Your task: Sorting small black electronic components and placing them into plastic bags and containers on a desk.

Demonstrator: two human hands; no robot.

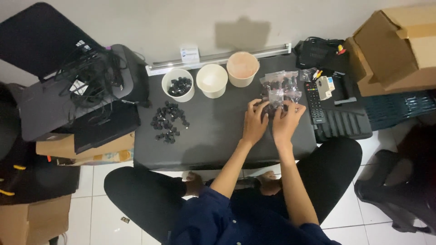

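Blue cloth of the person's shirt [218,222] is closest to the camera, and two bare arms reach out from it over crossed legs in dark trousers. Both hands meet on the black tabletop [213,140]. The left hand [254,121] and the right hand [287,121] sit side by side, and their fingers are curled narrow and pinch a small clear bag [275,99] between them. The bag has little dark bits inside. It lies on the tabletop right at the fingertips, at the front of a heap of more clear bags [284,84] just behind it. I think it is best to hold the bag close to its top edge with both hands and keep it flat, so the little bits do not spill out. A gentle, even pinch should do; a hard pull could tear the thin plastic. To the left, well apart from the hands, a pile of small black pieces [168,123] is spread loose on the tabletop. To the right of the hands lies a black remote control [314,105]. Farther back stand three round cups in a row: a white cup with black pieces in it [178,85], a white cup [211,80] that looks empty, and a pinkish cup [242,68]. Past them are brown cardboard boxes [399,45] on the right and a tangle of black cables [95,77] on the left.
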